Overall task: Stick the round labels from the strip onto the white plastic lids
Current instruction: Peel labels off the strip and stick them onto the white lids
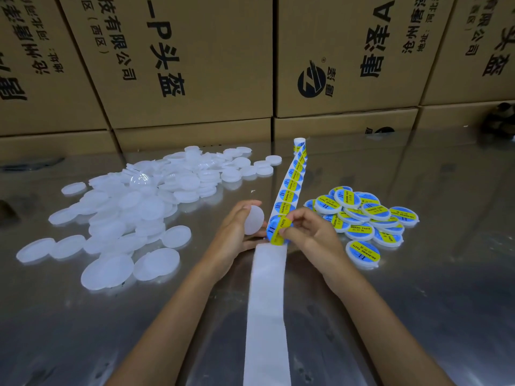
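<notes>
Stacked brown cardboard boxes (pixel 195 59) back a shiny steel tabletop (pixel 418 288).
Left hand (pixel 237 232) grips a round white plastic lid (pixel 253 220); right hand (pixel 312 232) pinches a blue-yellow round label (pixel 276 229) (mid-table) off the white backing strip (pixel 267 316).

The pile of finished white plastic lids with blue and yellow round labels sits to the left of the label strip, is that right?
Not quite. The head view shows the pile of labelled white plastic lids to the right of the label strip. The heap on the left is bare white plastic lids.
</notes>
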The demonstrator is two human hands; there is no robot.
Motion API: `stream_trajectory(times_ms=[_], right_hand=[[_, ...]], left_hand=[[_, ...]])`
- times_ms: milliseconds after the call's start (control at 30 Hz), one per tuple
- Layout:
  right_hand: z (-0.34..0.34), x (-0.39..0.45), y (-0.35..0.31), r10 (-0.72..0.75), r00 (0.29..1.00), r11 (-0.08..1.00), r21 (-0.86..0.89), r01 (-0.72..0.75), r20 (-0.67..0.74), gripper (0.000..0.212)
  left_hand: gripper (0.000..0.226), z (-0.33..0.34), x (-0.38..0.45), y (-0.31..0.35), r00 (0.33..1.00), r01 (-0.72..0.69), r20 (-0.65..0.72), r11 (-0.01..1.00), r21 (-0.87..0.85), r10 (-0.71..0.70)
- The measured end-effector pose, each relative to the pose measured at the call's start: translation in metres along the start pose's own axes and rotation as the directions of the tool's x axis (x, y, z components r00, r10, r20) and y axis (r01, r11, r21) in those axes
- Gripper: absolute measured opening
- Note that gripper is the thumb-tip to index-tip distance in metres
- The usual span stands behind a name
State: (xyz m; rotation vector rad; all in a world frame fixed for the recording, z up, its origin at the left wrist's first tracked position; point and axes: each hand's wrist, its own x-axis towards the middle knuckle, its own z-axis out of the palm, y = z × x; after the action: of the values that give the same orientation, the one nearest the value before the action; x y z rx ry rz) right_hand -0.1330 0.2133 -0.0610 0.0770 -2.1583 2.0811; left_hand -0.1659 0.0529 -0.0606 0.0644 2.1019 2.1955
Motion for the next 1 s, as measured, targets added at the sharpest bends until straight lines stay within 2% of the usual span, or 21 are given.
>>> stream_trajectory(times_ms=[167,267,367,467,600,1000], right_hand=[[-0.003,-0.001,-0.004,0.005,0.997,0.981,0.196,0.009,-0.074,0.019],[-0.001,0.0,-0.004,-0.012,0.997,0.982,0.186,0.027,-0.08,0.019],[0.004,-0.001,-0.004,-0.07,0.994,0.988,0.135,0.081,-0.084,0.021],[0.007,-0.004,-0.006,-0.156,0.984,0.986,0.049,0.161,-0.088,0.024],[0.009,-0.006,-0.006,-0.198,0.977,0.98,-0.043,0.195,-0.078,0.023],[0.009,-0.002,0.005,-0.274,0.957,0.955,-0.149,0.258,-0.097,0.03]], left_hand=[[0.029,-0.002,-0.003,0.005,0.998,0.063,0.006,0.984,-0.165,-0.063],[0.031,0.001,-0.007,0.01,0.994,0.094,0.084,0.936,-0.34,-0.07],[0.032,0.006,-0.011,0.014,0.98,0.169,0.167,0.885,-0.433,-0.106],[0.033,0.012,-0.014,0.013,0.967,0.215,0.223,0.868,-0.448,-0.125],[0.032,0.017,-0.016,0.012,0.958,0.227,0.265,0.855,-0.466,-0.11],[0.036,0.025,-0.022,0.015,0.963,0.207,0.246,0.879,-0.431,-0.106]])
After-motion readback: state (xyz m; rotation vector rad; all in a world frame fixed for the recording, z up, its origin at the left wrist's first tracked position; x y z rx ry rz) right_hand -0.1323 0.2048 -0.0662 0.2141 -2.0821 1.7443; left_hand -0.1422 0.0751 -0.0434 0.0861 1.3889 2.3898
